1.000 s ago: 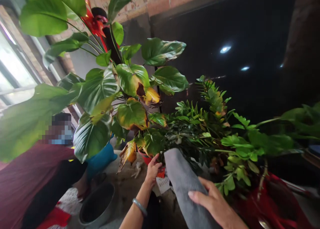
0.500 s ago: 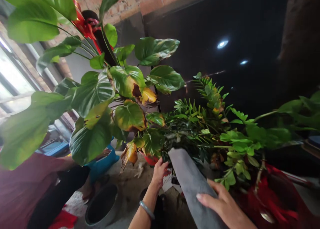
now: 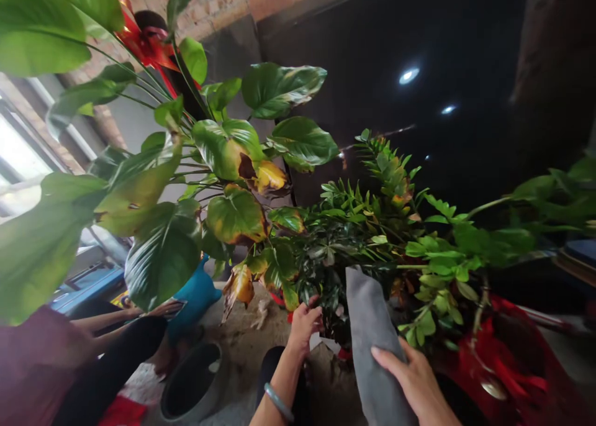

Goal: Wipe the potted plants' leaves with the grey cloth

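Vs. approx. 1 s ago, grey cloth [image 3: 372, 326] is swung more upright, farther from L-hand grip [image 3: 303, 326]; access to low foliage [image 3: 326, 280] is thus judged less blocked. Cloth is clasped by R-hand grip [image 3: 414, 370], in front of foliage; if anything is held in L-hand grip, can't tell. Cloth: matte, soft-looking, elongated. Lg. leaves [image 3: 235, 212]: glossy, broad, some brown-edged.

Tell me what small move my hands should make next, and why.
I'd probably bring the gray cloth slightly closer to the left hand: the right hand holds it, with a gap between, and the left hand is low by the dark leaves, though whether it grips anything is unclear.
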The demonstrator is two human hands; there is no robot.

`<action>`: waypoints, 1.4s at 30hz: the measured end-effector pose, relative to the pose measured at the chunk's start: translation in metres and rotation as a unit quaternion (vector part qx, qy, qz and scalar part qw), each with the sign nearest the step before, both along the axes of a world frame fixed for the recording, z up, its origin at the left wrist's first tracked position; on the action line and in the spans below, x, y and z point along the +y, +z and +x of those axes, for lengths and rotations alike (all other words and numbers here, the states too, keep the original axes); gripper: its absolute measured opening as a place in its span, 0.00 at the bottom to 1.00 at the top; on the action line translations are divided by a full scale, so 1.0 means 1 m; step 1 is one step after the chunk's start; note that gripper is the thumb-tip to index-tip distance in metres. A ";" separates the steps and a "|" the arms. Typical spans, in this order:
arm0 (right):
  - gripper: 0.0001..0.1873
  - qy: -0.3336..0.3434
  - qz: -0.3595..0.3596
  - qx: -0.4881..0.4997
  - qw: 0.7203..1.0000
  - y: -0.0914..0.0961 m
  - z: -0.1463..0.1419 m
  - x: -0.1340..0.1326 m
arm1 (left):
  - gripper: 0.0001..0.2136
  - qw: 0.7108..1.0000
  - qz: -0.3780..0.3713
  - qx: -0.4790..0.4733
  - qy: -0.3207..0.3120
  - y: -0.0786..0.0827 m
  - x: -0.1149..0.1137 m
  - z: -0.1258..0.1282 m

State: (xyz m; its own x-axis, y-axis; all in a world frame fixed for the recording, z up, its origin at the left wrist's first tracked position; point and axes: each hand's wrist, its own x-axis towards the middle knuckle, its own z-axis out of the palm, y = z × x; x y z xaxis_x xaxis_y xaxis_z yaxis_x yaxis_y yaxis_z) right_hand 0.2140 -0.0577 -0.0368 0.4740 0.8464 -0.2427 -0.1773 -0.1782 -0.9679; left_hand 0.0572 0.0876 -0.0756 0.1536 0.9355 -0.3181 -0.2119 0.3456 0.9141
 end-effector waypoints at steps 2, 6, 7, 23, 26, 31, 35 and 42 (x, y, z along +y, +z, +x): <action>0.19 -0.012 0.019 -0.013 1.000 0.019 0.009 0.002 | 0.23 1.000 0.005 0.014 -0.011 0.005 -0.002 -0.004; 0.18 -0.092 0.119 -0.027 0.988 0.059 0.020 0.043 | 0.22 1.000 0.011 0.022 -0.002 0.018 -0.006 0.000; 0.18 -0.092 0.128 -0.001 0.988 0.063 0.020 0.054 | 0.22 1.000 0.010 0.023 -0.001 0.020 -0.007 0.003; 0.22 -0.085 0.098 0.198 0.972 0.076 0.024 0.032 | 0.17 0.994 0.029 -0.001 -0.107 0.015 -0.011 0.016; 0.18 -0.065 0.113 0.214 0.968 0.077 0.026 0.059 | 0.19 0.994 0.024 0.003 -0.111 0.021 -0.013 0.019; 0.15 -0.017 0.005 0.160 0.987 0.015 0.007 0.028 | 0.21 0.990 0.014 -0.032 -0.133 0.021 -0.016 0.004; 0.13 -0.002 -0.033 0.089 0.995 0.008 0.005 -0.018 | 0.21 0.989 0.002 -0.045 -0.137 0.008 -0.016 -0.015; 0.21 -0.126 0.066 0.044 0.989 0.065 0.038 0.032 | 0.23 0.986 -0.029 -0.119 -0.111 -0.013 -0.014 -0.016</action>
